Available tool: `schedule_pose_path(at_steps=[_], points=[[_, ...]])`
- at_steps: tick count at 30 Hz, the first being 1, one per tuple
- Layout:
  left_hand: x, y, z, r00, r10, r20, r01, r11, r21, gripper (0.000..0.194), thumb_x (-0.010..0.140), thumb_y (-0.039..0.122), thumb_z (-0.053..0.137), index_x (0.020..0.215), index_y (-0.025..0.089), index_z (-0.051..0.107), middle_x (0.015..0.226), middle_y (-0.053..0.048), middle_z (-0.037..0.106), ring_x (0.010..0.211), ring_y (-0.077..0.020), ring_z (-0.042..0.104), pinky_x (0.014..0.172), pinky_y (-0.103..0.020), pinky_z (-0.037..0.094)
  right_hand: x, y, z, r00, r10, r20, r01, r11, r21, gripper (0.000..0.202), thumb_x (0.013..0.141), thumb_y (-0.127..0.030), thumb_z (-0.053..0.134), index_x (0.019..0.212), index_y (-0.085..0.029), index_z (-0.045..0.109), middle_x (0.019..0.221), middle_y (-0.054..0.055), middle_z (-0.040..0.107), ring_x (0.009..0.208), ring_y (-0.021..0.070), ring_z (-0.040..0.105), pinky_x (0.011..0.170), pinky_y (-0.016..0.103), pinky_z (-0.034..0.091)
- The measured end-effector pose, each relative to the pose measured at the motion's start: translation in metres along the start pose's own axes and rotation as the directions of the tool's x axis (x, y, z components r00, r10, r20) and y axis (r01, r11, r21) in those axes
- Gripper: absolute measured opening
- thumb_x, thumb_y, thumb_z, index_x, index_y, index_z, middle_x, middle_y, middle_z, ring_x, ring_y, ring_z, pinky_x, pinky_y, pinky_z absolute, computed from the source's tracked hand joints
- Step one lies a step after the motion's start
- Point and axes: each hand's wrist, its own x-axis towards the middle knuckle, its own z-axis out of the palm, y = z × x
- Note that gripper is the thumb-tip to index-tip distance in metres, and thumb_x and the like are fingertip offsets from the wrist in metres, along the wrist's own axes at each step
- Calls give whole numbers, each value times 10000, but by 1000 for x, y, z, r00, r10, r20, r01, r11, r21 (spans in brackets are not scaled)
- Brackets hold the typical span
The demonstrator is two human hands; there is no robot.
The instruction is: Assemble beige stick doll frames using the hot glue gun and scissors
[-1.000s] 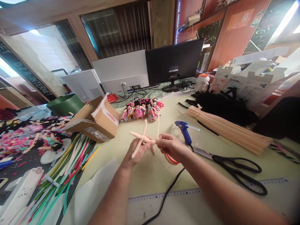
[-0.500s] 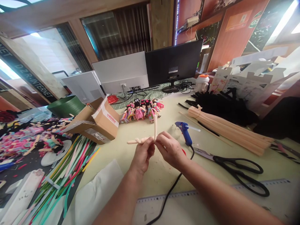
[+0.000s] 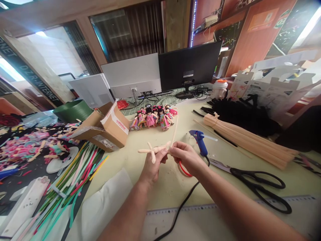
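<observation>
My left hand (image 3: pixel 151 167) is closed around a small figure twisted from cream pipe cleaners (image 3: pixel 145 151), with a wrapped middle and short limbs crossing at its left end. My right hand (image 3: pixel 187 159) pinches at the figure's right end, its fingertips close to the left thumb. From there a long pipe cleaner (image 3: pixel 174 129) rises, leaning right and slightly blurred. The exact grip of the right fingertips is partly hidden. Under the right hand lies a red ring (image 3: pixel 185 170). Just right of it rests a blue glue gun (image 3: pixel 200 142) with a clear glue stick.
Black-handled scissors (image 3: pixel 255 180) and a bundle of peach pipe cleaners (image 3: pixel 250 140) lie to the right. Finished dolls (image 3: pixel 150 118) stand behind my hands. A cardboard box (image 3: pixel 114 125) and coloured pipe cleaners (image 3: pixel 72 174) are left. The glue gun's cord (image 3: pixel 184 204) crosses a ruler (image 3: pixel 200 208).
The figure has turned in my hands, so its crossed limbs show. The upright pipe cleaner now leans right. More of the red ring is visible, and the whole view has shifted slightly.
</observation>
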Motion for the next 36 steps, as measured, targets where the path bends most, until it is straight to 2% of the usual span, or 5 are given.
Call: schedule_pose_path(at_steps=[9,18,27,32,36], points=[[2,-3,-6,988,147,51,-154,970,187,275,793,416,626,687,166,590,663,-11,516,645,-131,479,620,-263,395,2,0,-2,981,178,70,-191,947,258,260,655,-261,696,573,-175,465,503,-62,411,447,52,326,453,219,239],[-1,14,-14,973,191,129,-223,922,318,237,796,401,635,756,170,674,691,-33,583,649,-153,519,647,-285,407,-3,-8,0,951,258,171,-294,926,238,307,671,-325,702,587,-172,449,532,-59,419,447,47,333,437,213,203],[3,8,-8,985,158,66,-165,979,120,254,743,415,690,728,164,659,705,-24,541,659,-134,494,616,-257,408,-4,-3,1,989,74,126,-108,952,285,301,679,-305,718,579,-169,469,529,-53,419,476,56,320,469,227,214],[5,4,-12,987,-101,121,80,982,169,267,770,409,653,813,147,669,689,-33,586,588,-108,485,574,-244,384,1,1,-3,993,-92,-71,101,984,147,220,734,-325,665,638,-185,524,534,-48,460,490,80,359,493,237,272],[-2,2,-8,888,-334,317,214,909,358,257,752,397,662,798,146,693,689,-58,646,583,-123,532,591,-259,411,4,0,-7,964,-179,-197,192,980,49,206,760,-327,645,670,-193,518,562,-50,453,513,88,380,505,237,304]])
